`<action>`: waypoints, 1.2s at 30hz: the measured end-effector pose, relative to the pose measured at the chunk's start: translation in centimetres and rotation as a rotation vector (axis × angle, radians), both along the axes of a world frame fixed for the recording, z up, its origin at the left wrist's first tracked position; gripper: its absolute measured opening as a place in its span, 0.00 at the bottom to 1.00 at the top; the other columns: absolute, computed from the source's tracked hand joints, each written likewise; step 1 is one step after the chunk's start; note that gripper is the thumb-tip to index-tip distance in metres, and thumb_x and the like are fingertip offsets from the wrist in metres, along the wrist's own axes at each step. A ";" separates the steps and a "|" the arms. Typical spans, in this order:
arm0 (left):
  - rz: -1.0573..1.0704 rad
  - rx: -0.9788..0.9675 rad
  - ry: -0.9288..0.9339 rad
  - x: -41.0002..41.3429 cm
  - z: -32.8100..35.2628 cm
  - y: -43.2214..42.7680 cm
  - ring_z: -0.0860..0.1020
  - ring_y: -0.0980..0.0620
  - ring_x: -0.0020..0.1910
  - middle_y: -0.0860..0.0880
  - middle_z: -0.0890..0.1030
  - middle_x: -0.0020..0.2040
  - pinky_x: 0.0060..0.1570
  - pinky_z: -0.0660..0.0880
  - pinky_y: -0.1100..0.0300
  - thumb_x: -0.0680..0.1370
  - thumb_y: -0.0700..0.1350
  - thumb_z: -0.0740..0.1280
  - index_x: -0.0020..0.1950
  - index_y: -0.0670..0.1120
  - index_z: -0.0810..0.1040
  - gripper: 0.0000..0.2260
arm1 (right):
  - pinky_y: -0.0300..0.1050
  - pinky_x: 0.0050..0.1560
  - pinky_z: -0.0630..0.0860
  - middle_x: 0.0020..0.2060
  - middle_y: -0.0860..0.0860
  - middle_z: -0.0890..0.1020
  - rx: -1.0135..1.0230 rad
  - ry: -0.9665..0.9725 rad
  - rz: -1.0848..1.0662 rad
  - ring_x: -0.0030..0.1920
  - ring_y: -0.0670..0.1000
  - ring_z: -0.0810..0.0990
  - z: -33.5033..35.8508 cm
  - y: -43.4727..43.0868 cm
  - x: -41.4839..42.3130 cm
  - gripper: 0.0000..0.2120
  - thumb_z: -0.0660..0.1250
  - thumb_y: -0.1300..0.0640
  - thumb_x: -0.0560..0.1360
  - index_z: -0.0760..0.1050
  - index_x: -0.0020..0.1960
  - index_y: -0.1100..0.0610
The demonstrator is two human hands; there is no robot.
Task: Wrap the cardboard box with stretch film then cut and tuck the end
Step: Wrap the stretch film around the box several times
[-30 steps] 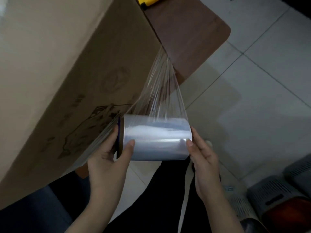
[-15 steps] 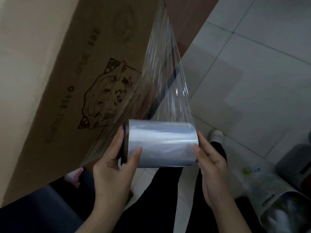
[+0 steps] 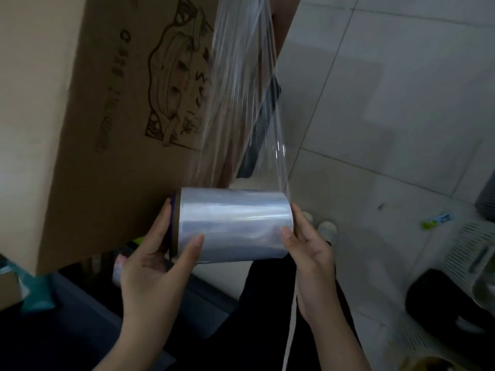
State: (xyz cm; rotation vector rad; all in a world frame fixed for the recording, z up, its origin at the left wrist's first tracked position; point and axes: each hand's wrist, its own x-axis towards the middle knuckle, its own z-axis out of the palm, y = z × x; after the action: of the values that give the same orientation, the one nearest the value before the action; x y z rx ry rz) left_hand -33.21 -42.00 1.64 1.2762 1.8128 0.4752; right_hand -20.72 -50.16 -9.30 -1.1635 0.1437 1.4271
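Holding a roll of stretch film [image 3: 234, 224] level between both hands, a person stands at the side of a large cardboard box [image 3: 112, 108]; the left hand [image 3: 158, 266] cups the roll's left end, fingers curled over the brown core rim and the thumb pressed flat on the film's surface; the right hand [image 3: 312, 254] braces the opposite end, fingers loosely spread along it and the thumb tip resting on the wound film; neither hand is clenched, both are part open and pressed to the roll. A clear sheet of film [image 3: 241, 84] rises from the top of the roll, gathered into streaks and folds, toward the upper edge of the frame, lying close beside the box's printed side; whether it touches the cardboard there I cannot tell. The box fills the left of the scene, its face bearing a dark line drawing and rows of blurred lettering; its lower corner hangs just left of the left hand. Pale floor tiles [image 3: 388, 108] spread to the right; a white slatted basket [image 3: 471, 253] sits at the far right edge; dark trousers [image 3: 262, 303] show beneath the roll.
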 end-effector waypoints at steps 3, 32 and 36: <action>-0.036 0.004 0.028 -2.2 -0.3 -1.0 0.73 0.63 0.64 0.66 0.79 0.59 0.73 0.53 0.43 0.65 0.57 0.75 0.64 0.61 0.75 0.28 | 0.36 0.64 0.72 0.62 0.46 0.80 -0.012 -0.044 -0.018 0.62 0.43 0.77 0.1 -1.1 -1.7 0.25 0.71 0.58 0.71 0.72 0.67 0.52; -0.133 0.003 -0.092 -16.7 2.3 -1.8 0.79 0.67 0.50 0.50 0.82 0.58 0.47 0.73 0.77 0.71 0.34 0.70 0.63 0.46 0.78 0.21 | 0.30 0.64 0.68 0.68 0.44 0.74 0.027 -0.221 -0.207 0.68 0.37 0.70 2.9 -5.5 -19.1 0.26 0.68 0.56 0.73 0.69 0.70 0.56; -0.187 -0.027 -0.073 -19.0 1.6 0.8 0.79 0.62 0.54 0.52 0.83 0.57 0.52 0.74 0.71 0.71 0.36 0.71 0.61 0.51 0.80 0.20 | 0.43 0.70 0.66 0.70 0.47 0.72 -0.023 -0.175 -0.229 0.71 0.44 0.69 2.2 -3.8 -22.5 0.29 0.68 0.49 0.71 0.69 0.70 0.53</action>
State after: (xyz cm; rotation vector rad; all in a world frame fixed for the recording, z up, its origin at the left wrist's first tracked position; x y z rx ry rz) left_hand -52.22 -41.23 3.23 1.3767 1.6163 0.3867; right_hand -43.21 -53.94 -7.09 -1.2433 0.1656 1.1205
